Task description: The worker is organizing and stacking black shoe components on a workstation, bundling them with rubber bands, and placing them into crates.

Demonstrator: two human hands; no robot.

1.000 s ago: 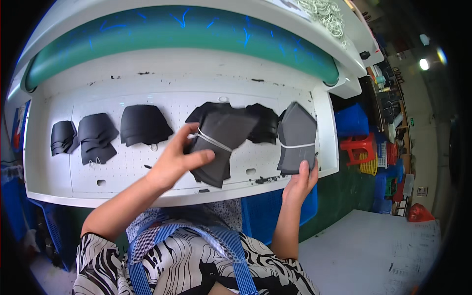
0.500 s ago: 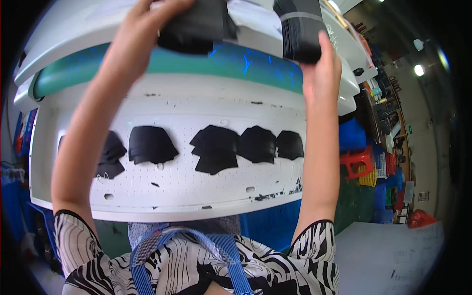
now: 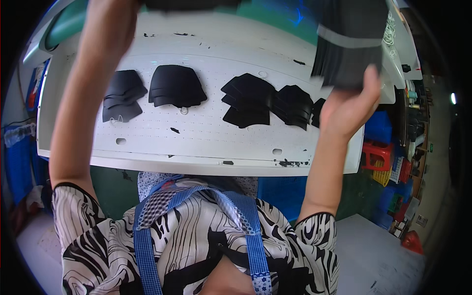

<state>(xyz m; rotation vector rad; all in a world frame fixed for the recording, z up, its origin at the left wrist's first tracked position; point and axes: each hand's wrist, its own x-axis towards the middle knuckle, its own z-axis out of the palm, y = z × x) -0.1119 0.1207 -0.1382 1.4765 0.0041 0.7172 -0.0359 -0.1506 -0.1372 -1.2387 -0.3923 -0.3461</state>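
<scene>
overhead, the right hand (image 3: 349,105) grips a banded black bundle (image 3: 349,54); the left hand's (image 3: 110,22) grip is cropped off, unclear.

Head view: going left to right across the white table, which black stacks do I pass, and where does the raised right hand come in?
On the white table: leftmost black stack → domed black stack → angular black stack → smaller black stack → right hand, raised above the table with a banded dark bundle in its grip.

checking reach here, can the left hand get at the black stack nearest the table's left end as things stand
Probably not right away: the left hand is raised, seemingly busy with a dark piece, though nothing covers the leftmost stack.
</scene>
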